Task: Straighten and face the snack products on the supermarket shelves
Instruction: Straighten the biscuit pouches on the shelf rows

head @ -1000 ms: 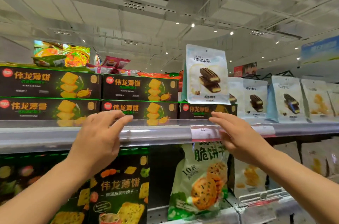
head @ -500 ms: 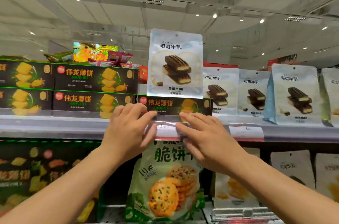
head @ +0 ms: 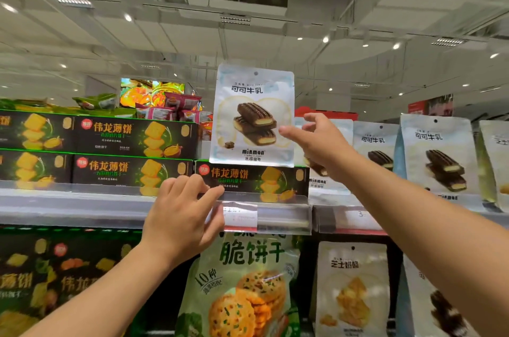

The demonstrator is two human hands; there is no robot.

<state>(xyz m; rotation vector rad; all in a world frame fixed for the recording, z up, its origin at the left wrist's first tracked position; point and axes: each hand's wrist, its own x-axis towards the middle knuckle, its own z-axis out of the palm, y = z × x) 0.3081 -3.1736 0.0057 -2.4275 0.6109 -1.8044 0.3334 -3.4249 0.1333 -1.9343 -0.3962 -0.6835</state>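
We face the top shelf [head: 82,207], whose clear front rail runs past both our hands. To the left of our left hand [head: 181,215], the dark green biscuit boxes [head: 132,150] sit stacked two high, fronts outward and edges in line, so that stretch looks done. To the right of our right hand [head: 319,141], the white cocoa pouches [head: 438,154] stand in a row, mostly facing out, though we judge they could be squared up. Between our hands stands the odd one: a single cocoa pouch [head: 253,116] perched on a lone biscuit box [head: 253,181], above its proper row. That looks like the piece left to sort.

Our left hand lies with fingers loosely spread, tips touching the lone box's left front edge and the rail, gripping nothing. Our right hand is spread wide, thumb tip at the perched pouch's right edge, not yet closed on it.
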